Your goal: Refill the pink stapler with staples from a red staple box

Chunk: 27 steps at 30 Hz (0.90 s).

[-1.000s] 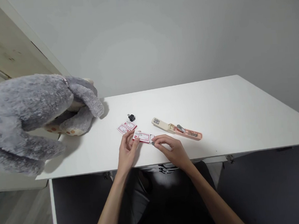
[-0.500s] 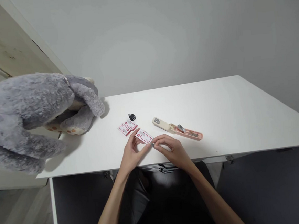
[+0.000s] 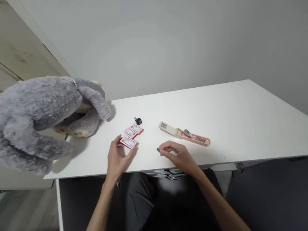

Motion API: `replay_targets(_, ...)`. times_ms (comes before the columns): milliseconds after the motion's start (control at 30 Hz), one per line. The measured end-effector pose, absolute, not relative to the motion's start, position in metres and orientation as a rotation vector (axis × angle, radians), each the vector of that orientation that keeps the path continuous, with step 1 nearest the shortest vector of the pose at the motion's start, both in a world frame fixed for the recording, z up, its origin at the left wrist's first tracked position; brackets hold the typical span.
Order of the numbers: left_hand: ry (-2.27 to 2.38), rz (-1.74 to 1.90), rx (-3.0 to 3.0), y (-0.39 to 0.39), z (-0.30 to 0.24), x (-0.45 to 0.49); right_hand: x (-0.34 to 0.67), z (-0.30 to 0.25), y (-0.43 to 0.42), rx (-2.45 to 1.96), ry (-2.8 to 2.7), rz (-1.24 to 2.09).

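Observation:
My left hand (image 3: 117, 157) pinches a small red-and-white card (image 3: 128, 142) between thumb and fingers, low over the white table (image 3: 223, 117). Two more red-and-white cards (image 3: 133, 131) lie just beyond it, with a small black adapter (image 3: 138, 121) behind them. My right hand (image 3: 177, 154) rests near the table's front edge with its fingers curled, pinching a tiny dark piece (image 3: 158, 150) at the fingertips. A beige and pink opened case (image 3: 184, 133) holding small metal parts lies right of the cards.
A large grey plush toy (image 3: 44, 113) sits at the table's left end, hanging over the edge. A plain wall stands behind the table. Wooden panels fill the far left. My dark-clothed lap shows below the front edge.
My left hand carried the card leftward, away from my right hand, down beside the two other cards. My right hand stayed in place with the dark piece.

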State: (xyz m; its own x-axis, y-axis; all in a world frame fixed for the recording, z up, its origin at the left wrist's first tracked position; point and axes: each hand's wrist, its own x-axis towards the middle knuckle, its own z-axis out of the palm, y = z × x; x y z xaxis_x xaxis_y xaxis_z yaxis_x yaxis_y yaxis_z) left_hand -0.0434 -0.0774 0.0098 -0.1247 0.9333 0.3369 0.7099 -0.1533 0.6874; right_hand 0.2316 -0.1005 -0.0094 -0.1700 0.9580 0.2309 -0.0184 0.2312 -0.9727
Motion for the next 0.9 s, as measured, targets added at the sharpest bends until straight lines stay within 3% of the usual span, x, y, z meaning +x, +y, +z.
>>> replay_targets(367, 1.971, 0.979, 2.004, -0.058, -0.005, -0.083, 0.231, -0.009, -0.100, -0.994, -1.398, 1.232)
replay_targets(600, 1.915, 1.207, 2.024, -0.069, 0.005, -0.077, 0.230, -0.012, -0.099, -0.966, -1.367, 1.219)
replay_targets(733, 1.683, 1.296, 2.108, -0.084, 0.026, -0.045, 0.227, -0.011, -0.096, -0.933, -1.306, 1.274)
replay_targets(900, 1.247, 0.934, 2.078, -0.089, 0.041, 0.008, 0.225, -0.008, -0.098, -0.883, -1.270, 1.315)
